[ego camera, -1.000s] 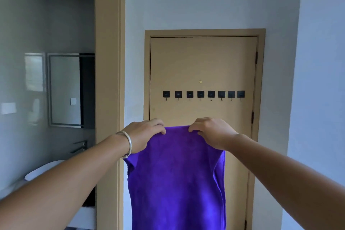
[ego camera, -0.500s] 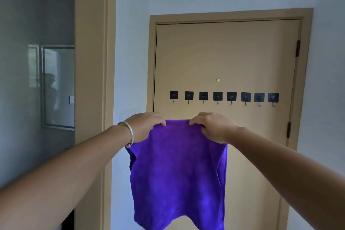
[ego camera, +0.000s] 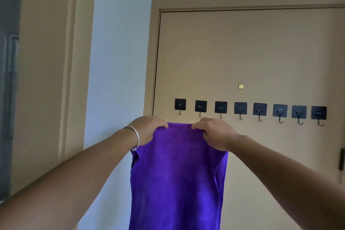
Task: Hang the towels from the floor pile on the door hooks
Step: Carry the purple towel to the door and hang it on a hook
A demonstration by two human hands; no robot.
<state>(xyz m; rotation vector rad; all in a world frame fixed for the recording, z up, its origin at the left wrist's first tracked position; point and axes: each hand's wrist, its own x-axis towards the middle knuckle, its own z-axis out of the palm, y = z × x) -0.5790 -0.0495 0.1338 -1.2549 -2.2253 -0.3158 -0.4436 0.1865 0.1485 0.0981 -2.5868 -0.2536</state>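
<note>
I see the tan flat-panel door (ego camera: 252, 58) filling the right half of the view; its right edge and lower part are cut off by the frame, and only a dark hinge (ego camera: 342, 158) marks the right side. The pale blue-white wall (ego camera: 119, 61) stands left of the door frame. Further left, a second tan door jamb (ego camera: 56, 61) runs top to bottom, with a dark strip beyond it that I cannot make out.

The purple microfibre towel (ego camera: 177, 177) hangs in front of the door's lower left corner. Its top edge is stretched flat between both hands, just below the hook row and not touching any hook. Its bottom edge is cut off by the frame, and its upper corners are hidden behind the hands.

My left hand (ego camera: 147, 129) grips the upper left part of the towel, fingers (ego camera: 160, 124) curled over the top edge and clamped on the cloth. A silver bangle (ego camera: 135, 137) sits on that wrist. My right hand (ego camera: 214, 132) grips the upper right part the same way, its fingers clamped on the cloth.

A row of eight black square adhesive hooks (ego camera: 250, 110) crosses the door at mid height; all are bare. The two rightmost pads look blurred. A small round brass peephole (ego camera: 241, 86) sits above the row.
</note>
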